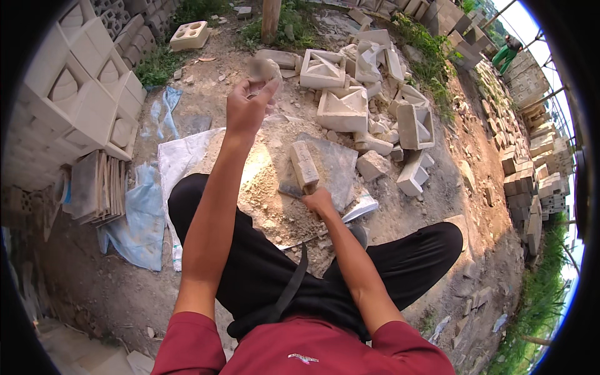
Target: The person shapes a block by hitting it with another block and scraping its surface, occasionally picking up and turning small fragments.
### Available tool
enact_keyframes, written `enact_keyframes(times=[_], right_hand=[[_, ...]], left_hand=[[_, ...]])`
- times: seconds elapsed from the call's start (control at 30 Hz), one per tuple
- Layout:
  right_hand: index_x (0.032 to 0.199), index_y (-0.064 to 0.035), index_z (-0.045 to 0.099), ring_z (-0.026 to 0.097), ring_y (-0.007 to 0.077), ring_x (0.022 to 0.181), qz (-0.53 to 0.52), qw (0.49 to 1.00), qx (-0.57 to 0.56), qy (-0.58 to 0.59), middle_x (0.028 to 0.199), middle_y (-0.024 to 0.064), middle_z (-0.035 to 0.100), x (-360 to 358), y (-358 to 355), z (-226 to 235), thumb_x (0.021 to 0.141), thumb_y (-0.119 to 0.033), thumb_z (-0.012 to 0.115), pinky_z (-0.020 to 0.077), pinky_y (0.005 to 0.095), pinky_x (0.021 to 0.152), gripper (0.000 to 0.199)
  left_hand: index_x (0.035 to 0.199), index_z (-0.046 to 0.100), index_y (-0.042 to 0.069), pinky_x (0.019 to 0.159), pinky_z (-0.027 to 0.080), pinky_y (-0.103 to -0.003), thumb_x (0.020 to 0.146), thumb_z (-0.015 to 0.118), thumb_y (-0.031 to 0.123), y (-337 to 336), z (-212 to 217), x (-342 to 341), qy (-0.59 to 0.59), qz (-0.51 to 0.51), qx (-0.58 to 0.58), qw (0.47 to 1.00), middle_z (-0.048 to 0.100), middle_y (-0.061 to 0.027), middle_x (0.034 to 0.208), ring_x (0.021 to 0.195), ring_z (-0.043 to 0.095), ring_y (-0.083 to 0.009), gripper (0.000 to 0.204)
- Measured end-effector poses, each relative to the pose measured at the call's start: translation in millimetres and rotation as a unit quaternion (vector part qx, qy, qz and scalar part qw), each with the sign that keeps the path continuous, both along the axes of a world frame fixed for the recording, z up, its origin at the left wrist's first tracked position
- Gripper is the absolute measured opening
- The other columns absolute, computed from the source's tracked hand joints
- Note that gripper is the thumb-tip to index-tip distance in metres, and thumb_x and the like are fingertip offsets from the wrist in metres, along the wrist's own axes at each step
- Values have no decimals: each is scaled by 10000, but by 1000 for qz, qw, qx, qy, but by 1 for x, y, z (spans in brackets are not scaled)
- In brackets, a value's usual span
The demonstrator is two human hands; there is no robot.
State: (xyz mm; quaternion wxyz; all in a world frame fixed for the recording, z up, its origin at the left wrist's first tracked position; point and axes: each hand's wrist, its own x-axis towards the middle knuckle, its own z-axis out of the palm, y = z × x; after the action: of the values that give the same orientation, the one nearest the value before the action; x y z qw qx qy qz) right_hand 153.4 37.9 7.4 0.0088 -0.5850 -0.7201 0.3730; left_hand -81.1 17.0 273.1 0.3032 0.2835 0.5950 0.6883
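Observation:
My left hand (248, 103) is raised ahead of me, its fingers closed round a pale, rough lump (270, 70) that looks like broken concrete. Part of the lump is blurred. Lower and to the right, my right hand (319, 201) grips the short handle of a mallet (304, 161) with a long, dusty, block-shaped head. The mallet head is over a dark grey slab (334, 164) lying on the ground. Between my legs spreads a heap of crushed, sandy rubble (265, 181) on a white sheet (178, 153).
Broken moulded concrete blocks (342, 109) are piled ahead to the right. Patterned blocks (87, 75) are stacked at the left, above upright boards (107, 187) and a blue plastic sheet (140, 219). A wooden post (270, 22) stands ahead. Far right, another person (505, 53) is beside stacked blocks.

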Motion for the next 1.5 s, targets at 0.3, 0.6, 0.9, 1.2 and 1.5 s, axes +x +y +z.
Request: enact_keyframes(times=[0.3,0.6,0.9,1.2,1.5], right_hand=[[843,96,667,680,314,630,-35,994,37,99,690,210,668,-16,-20,16,702,-267,696,538,389,580,390],[857,99,664,697,346,755,-63,990,-78,103,804,260,677,-31,-3,67,683,-287,712,542,390,663,426],[817,89,657,683,284,634,-59,992,-96,58,712,209,672,-11,6,31,699,-282,702,540,369,609,392],[752,53,664,665,231,532,-56,995,82,-26,652,164,661,13,13,-14,711,-242,702,528,347,511,300],[759,82,655,671,268,555,-133,980,20,145,628,179,654,-3,10,40,692,-237,700,535,364,537,329]], left_hand=[[1057,614,-29,624,498,-251,821,740,279,-3,-1,-1,10,5,26,1000,646,-108,988,749,613,-125,407],[1073,609,-24,660,493,-268,835,726,281,-9,2,-6,14,6,4,1000,645,-96,1015,762,614,-130,404],[1035,626,-31,622,505,-257,816,743,291,-7,-8,-15,2,27,10,1000,653,-112,985,721,612,-124,406],[1057,618,-10,673,498,-272,829,734,288,-8,5,-4,0,0,12,1000,641,-87,982,768,613,-139,393],[1037,617,-39,616,503,-259,818,739,281,-14,1,-8,7,24,20,999,646,-114,976,737,609,-129,406]])
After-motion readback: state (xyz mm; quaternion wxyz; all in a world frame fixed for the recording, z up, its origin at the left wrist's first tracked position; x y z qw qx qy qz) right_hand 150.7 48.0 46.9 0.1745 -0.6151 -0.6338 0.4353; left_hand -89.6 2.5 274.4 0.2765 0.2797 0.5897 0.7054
